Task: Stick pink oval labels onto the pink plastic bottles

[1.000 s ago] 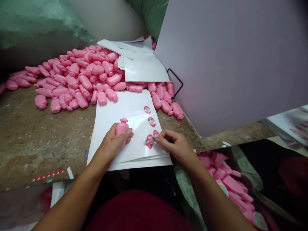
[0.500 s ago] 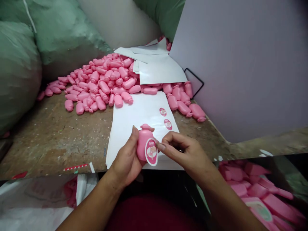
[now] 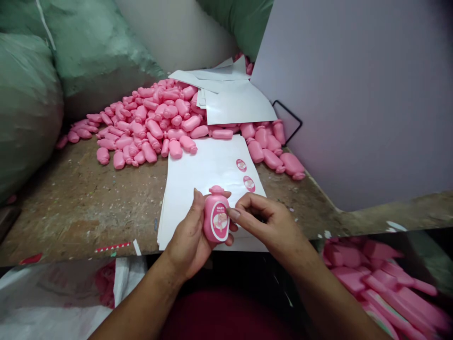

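Observation:
My left hand (image 3: 189, 238) is wrapped round a small pink bottle (image 3: 215, 215), held upright above the near edge of a white sticker sheet (image 3: 198, 174). An oval pink-and-white label sits on the bottle's front. My right hand (image 3: 271, 222) is curled, its thumb and fingertips pressing against the bottle's right side at the label's edge. Two more oval stickers (image 3: 245, 174) lie on the sheet just beyond the bottle.
A large heap of unlabelled pink bottles (image 3: 148, 123) covers the back of the worn brown table (image 3: 81, 198). Blank white sheets (image 3: 233, 99) lie on the heap. A grey board (image 3: 354, 94) stands at right. Labelled bottles (image 3: 375, 278) fill a bag at lower right. Green sacks (image 3: 38, 75) rise at left.
My right hand peeled a sticker off the sheet and brought it to the bottle. The label, first hanging off the bottle's lower edge, now lies flat on its front. My view shifted left.

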### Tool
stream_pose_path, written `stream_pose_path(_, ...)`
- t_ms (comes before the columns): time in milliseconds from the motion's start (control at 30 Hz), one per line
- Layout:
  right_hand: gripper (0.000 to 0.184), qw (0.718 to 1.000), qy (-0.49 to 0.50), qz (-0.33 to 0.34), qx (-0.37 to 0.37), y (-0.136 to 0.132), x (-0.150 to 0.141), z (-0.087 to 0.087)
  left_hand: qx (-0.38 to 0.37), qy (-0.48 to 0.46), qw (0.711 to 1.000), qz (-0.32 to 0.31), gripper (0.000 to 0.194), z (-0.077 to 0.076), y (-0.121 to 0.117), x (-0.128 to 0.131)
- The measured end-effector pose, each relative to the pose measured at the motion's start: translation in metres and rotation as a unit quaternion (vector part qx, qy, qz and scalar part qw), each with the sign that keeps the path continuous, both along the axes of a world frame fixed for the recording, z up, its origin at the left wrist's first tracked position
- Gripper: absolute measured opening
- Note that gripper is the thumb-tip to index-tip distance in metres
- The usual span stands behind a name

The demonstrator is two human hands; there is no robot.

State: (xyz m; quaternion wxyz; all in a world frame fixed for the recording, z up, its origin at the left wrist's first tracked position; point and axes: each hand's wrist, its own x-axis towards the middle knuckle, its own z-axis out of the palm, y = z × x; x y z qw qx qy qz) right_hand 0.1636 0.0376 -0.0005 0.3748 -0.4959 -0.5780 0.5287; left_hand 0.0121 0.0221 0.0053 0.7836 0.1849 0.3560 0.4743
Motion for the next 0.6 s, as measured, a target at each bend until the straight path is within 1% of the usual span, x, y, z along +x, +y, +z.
stream_pose_path(233,0.032,1.000,0.002,-0.002,-0.001,0.0000,0.0011,-0.0009,-0.004,0.004,1.000,0.009,0.058,0.0010,-0.0008,0.0015)
stream_pose_path(433,0.031,1.000,-0.001,-0.003,0.005,0.0019,0.0003,-0.0007,-0.004,0.012,1.000,0.014,0.056,0.0001,-0.0001,0.0019)
stream_pose_path(600,0.030,0.999,-0.026,-0.009,0.020,0.0004,-0.0001,0.0023,0.010,0.005,1.000,-0.005,0.054,-0.0012,-0.0026,0.0007)
